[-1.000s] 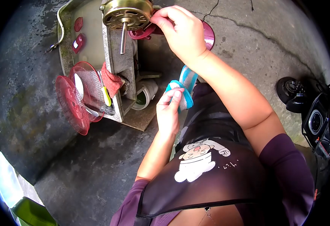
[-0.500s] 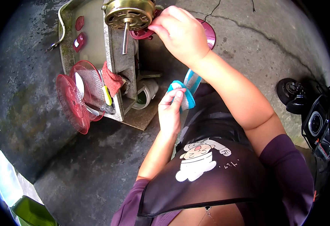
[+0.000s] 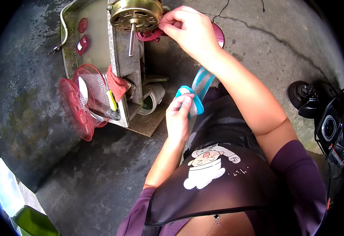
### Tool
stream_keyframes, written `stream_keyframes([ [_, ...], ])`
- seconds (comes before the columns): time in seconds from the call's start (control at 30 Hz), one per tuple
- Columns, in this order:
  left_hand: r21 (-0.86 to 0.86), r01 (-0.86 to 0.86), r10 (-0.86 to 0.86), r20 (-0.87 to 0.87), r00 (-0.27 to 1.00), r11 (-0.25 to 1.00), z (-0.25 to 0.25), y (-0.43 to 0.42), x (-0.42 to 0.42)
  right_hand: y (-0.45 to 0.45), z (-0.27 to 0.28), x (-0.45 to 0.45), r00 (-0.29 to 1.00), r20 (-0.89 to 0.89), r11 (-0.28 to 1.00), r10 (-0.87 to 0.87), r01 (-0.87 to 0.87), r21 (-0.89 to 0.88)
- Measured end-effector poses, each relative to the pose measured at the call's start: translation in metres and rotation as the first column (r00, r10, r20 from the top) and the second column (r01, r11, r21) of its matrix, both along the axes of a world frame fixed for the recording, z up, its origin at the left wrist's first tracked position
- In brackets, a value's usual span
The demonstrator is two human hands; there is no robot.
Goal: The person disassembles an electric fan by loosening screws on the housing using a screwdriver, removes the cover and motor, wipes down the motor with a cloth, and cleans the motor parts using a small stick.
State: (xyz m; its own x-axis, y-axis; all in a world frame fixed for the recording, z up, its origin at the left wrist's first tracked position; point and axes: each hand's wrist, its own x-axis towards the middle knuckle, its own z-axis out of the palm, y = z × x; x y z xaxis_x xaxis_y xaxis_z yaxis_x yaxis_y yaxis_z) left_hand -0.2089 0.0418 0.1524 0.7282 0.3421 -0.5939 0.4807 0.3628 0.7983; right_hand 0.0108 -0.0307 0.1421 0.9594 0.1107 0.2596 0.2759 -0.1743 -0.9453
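Note:
A fan motor [image 3: 136, 15] with a gold-coloured metal housing and a bare steel shaft [image 3: 132, 41] stands at the top. Behind its lower edge shows a dark red plastic part [image 3: 150, 36]. My right hand [image 3: 189, 33] is at the motor's right side, thumb and fingers pinched together; whatever lies between the fingertips is too small to make out. Lower down, my left hand [image 3: 178, 118] grips a blue-and-grey striped cloth [image 3: 195, 106], bunched between thumb and fingers. Another length of the same striped material [image 3: 202, 80] shows beneath my right forearm.
Red fan grilles [image 3: 76, 110] with white blades lean by a concrete sink [image 3: 97, 47]. A yellow-green handled tool [image 3: 111, 100] and a red cloth [image 3: 117, 83] are at its edge. A white bucket [image 3: 154, 98] sits below. Black equipment [image 3: 329, 128] lies at right, a green bin [image 3: 34, 222] lower left.
My right hand has shifted slightly to the right along the motor's edge, with its fingers a little changed. My left hand still holds the cloth in nearly the same place.

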Motion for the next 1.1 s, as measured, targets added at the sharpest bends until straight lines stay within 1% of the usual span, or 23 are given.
stream_keyframes([
  [0.03, 0.000, 0.002, -0.002, -0.001, 1.000, 1.000, 0.000, 0.000, 0.000, 0.001, -0.004, 0.002, 0.999, 0.053, 1.000, 0.003, -0.003, -0.010],
  [0.07, 0.010, 0.001, -0.001, -0.004, 1.000, 1.000, 0.000, 0.000, 0.000, 0.000, -0.003, 0.001, 0.999, 0.052, 1.000, 0.001, 0.000, -0.010],
  [0.13, 0.020, 0.001, -0.001, -0.005, 1.000, 1.000, 0.000, 0.000, 0.001, -0.003, 0.001, 0.001, 0.995, 0.065, 0.992, -0.080, 0.073, 0.100],
  [0.27, 0.006, -0.005, 0.005, -0.005, 1.000, 1.000, 0.000, 0.000, 0.000, -0.004, -0.002, 0.000, 0.997, 0.068, 0.992, -0.037, 0.029, 0.122],
  [0.33, 0.000, -0.010, 0.010, -0.009, 1.000, 1.000, 0.000, 0.000, 0.000, -0.002, -0.002, 0.000, 0.982, 0.186, 0.999, -0.035, 0.040, -0.024],
  [0.37, 0.011, -0.005, 0.005, -0.002, 1.000, 1.000, -0.001, 0.001, 0.000, 0.000, -0.001, 0.000, 0.982, 0.186, 0.999, -0.035, 0.040, -0.024],
  [0.43, 0.024, -0.001, 0.001, 0.003, 1.000, 1.000, 0.000, 0.002, -0.001, 0.003, -0.001, 0.000, 0.939, 0.343, 0.995, -0.008, 0.042, -0.091],
  [0.47, 0.015, -0.004, 0.005, -0.003, 1.000, 1.000, 0.000, 0.001, -0.001, 0.005, -0.003, 0.001, 0.940, 0.342, 0.995, -0.009, 0.042, -0.090],
  [0.53, 0.005, -0.007, 0.007, -0.009, 1.000, 1.000, 0.002, 0.001, -0.001, 0.007, -0.007, 0.001, 0.904, 0.427, 0.987, 0.000, 0.068, -0.143],
  [0.57, 0.010, -0.014, 0.014, -0.013, 1.000, 1.000, 0.002, 0.001, 0.000, 0.007, -0.008, -0.001, 0.904, 0.427, 0.987, -0.001, 0.069, -0.142],
  [0.63, 0.014, -0.020, 0.020, -0.016, 1.000, 1.000, 0.002, 0.001, -0.001, 0.006, -0.011, -0.005, 0.860, 0.508, 0.987, -0.045, 0.118, -0.113],
  [0.67, 0.034, -0.017, 0.017, -0.006, 1.000, 0.999, 0.000, 0.002, -0.003, 0.005, -0.014, -0.007, 0.860, 0.507, 0.986, -0.046, 0.120, -0.113],
  [0.73, 0.053, -0.011, 0.011, 0.002, 1.000, 0.999, -0.001, 0.002, -0.003, 0.004, -0.021, -0.009, 0.806, 0.588, 0.991, -0.074, 0.124, -0.046],
  [0.8, 0.019, -0.020, 0.020, -0.002, 1.000, 1.000, 0.000, 0.002, -0.005, 0.004, -0.025, -0.010, 0.788, 0.610, 0.991, -0.090, 0.130, -0.022],
  [0.93, 0.035, -0.014, 0.015, -0.031, 0.999, 0.999, -0.001, 0.000, -0.004, 0.000, -0.030, -0.006, 0.751, 0.646, 0.987, -0.139, 0.158, 0.028],
  [0.97, 0.034, -0.011, 0.012, -0.031, 0.999, 0.999, -0.001, 0.000, -0.004, -0.003, -0.030, 0.000, 0.701, 0.699, 0.986, -0.140, 0.165, 0.031],
  [1.0, 0.033, -0.008, 0.009, -0.031, 0.999, 0.999, -0.001, 0.000, -0.004, -0.005, -0.029, 0.001, 0.703, 0.697, 0.985, -0.141, 0.168, 0.030],
  [1.07, 0.032, -0.001, 0.002, -0.031, 1.000, 0.999, -0.002, 0.000, -0.005, -0.008, -0.027, 0.004, 0.692, 0.688, 0.972, -0.219, 0.220, 0.087],
  [1.1, 0.030, 0.004, -0.003, -0.027, 1.000, 1.000, -0.002, 0.000, -0.004, -0.011, -0.026, 0.006, 0.724, 0.659, 0.976, -0.203, 0.204, 0.077],
])
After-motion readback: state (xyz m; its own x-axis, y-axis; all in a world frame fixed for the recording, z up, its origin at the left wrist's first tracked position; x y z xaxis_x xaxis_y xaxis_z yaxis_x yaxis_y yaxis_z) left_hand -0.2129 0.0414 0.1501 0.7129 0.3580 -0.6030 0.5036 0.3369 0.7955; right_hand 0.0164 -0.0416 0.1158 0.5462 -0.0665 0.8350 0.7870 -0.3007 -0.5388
